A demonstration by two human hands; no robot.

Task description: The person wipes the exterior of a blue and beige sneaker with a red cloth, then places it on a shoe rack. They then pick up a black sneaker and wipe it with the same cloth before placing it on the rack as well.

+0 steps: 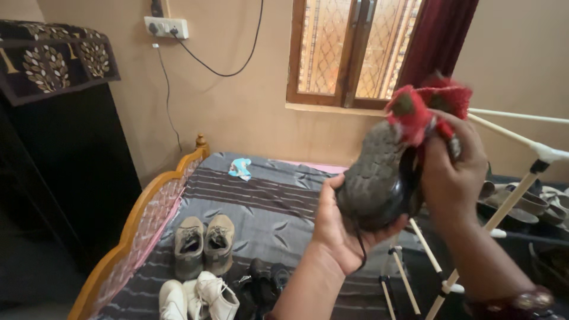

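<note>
My left hand (335, 228) grips a dark shoe (376, 178) from below, its grey worn sole turned toward me. My right hand (453, 172) holds a red cloth (424, 109) against the shoe's upper end. Both hands are raised in front of the window, to the right of the bed.
On the striped bed (267, 195) stand a pair of grey-brown shoes (204, 243), a pair of white shoes (198, 299) and dark shoes (264, 281). A white drying rack (504, 207) stands at right with more footwear (524, 204) behind it. A dark cabinet (59, 166) is at left.
</note>
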